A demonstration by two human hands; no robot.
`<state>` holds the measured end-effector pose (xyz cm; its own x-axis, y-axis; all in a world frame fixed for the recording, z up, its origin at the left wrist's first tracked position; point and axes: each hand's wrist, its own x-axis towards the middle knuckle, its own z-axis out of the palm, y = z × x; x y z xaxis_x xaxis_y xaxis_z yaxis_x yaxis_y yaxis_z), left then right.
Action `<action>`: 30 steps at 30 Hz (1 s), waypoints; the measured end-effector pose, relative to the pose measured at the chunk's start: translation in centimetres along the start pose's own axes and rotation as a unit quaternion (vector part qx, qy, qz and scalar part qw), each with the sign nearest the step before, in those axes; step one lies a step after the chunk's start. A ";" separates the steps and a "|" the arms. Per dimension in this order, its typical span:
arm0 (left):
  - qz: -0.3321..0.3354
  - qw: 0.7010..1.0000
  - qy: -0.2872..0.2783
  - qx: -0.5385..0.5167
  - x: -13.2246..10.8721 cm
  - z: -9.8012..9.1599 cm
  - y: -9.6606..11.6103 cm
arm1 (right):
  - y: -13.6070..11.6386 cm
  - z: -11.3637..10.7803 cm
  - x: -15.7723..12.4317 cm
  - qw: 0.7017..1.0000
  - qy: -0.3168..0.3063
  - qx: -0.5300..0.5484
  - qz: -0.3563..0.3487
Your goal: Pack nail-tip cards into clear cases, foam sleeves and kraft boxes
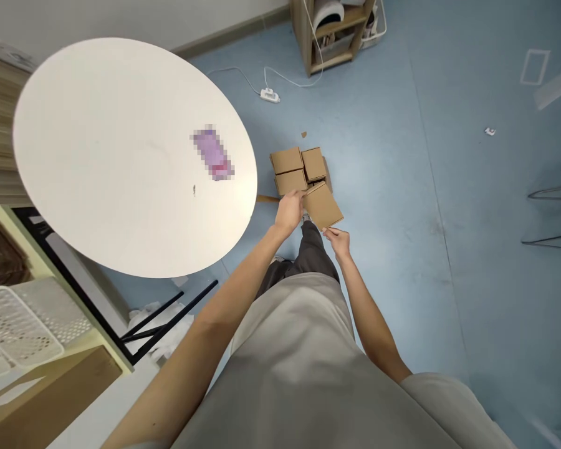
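Note:
Between my two hands is a small brown cardboard box (324, 206), tilted, with its flat face toward me. My left hand (290, 211) is closed on its upper left edge, and my right hand (337, 241) pinches its lower corner. Just beyond it, several similar closed boxes (287, 161) are grouped in a stack over the blue floor. The held box partly covers the nearest of them. How high the stack goes cannot be made out from above.
A white round table (121, 156) stands at left, with a blurred purple item (214, 154) on it. A power strip (270, 95) and its cable lie on the floor near a wooden shelf (303, 37). Metal legs (551, 240) show at the right edge.

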<state>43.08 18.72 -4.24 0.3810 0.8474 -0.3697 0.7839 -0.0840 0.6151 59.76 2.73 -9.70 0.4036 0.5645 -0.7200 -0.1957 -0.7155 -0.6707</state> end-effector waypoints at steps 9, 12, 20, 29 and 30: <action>0.010 0.992 -0.100 0.072 17.6 2.7 -3.3 | -1.2 6.1 13.9 0.997 0.002 0.003 0.081; -0.007 0.993 -0.098 0.073 21.2 3.7 -5.3 | -1.0 7.5 17.8 0.996 0.005 0.015 0.093; -0.015 0.997 -0.073 0.032 27.3 6.6 -11.9 | 0.2 9.5 25.7 0.993 0.003 -0.024 0.116; -0.033 0.996 -0.081 0.019 31.4 8.8 -14.4 | 2.2 12.2 29.1 0.985 -0.038 -0.028 0.164; -0.039 0.995 -0.084 0.021 31.4 8.8 -14.3 | 2.4 12.6 29.1 0.985 -0.040 -0.025 0.169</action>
<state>48.14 41.93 -30.81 0.3915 0.7525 -0.5296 0.8333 -0.0458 0.5509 59.81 22.59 -34.54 0.2512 0.3202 -0.9134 -0.2613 -0.8862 -0.3825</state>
